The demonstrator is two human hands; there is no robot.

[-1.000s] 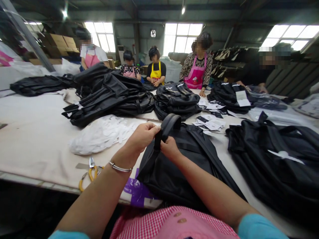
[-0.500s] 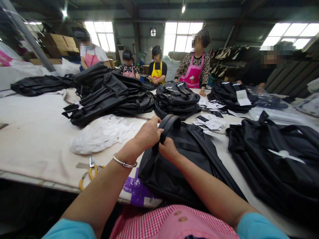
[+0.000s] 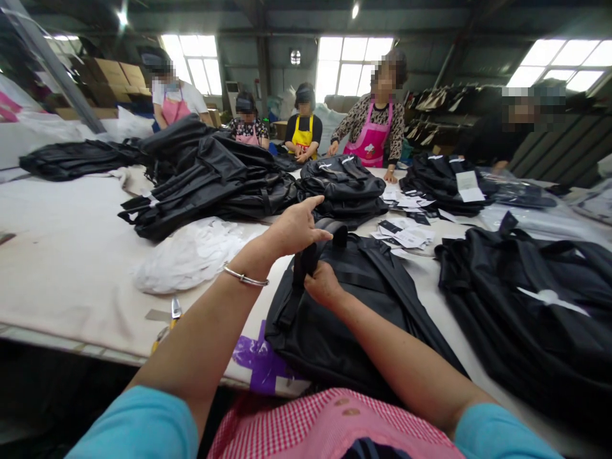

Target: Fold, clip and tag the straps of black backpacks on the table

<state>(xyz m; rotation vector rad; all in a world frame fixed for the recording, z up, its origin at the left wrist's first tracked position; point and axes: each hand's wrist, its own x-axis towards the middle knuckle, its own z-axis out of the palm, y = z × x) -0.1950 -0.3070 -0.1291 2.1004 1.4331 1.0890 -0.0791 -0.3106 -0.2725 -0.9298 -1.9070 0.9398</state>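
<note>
A black backpack (image 3: pixel 344 306) lies on the table right in front of me. My right hand (image 3: pixel 322 284) is closed on its black carry handle (image 3: pixel 310 255) near the top of the bag. My left hand (image 3: pixel 299 226) hovers just above the handle with fingers stretched forward and apart, holding nothing; a metal bangle sits on that wrist.
A heap of white labels (image 3: pixel 191 252) and yellow-handled scissors (image 3: pixel 165 328) lie to my left. Piles of black bags (image 3: pixel 210 175) cover the table, one (image 3: pixel 530 299) at my right. Loose hang tags (image 3: pixel 406 236) lie beyond. Several people in aprons stand at the far side.
My left hand has let go of the handle and lifted up and forward, fingers opening. My right hand stays closed on the handle.
</note>
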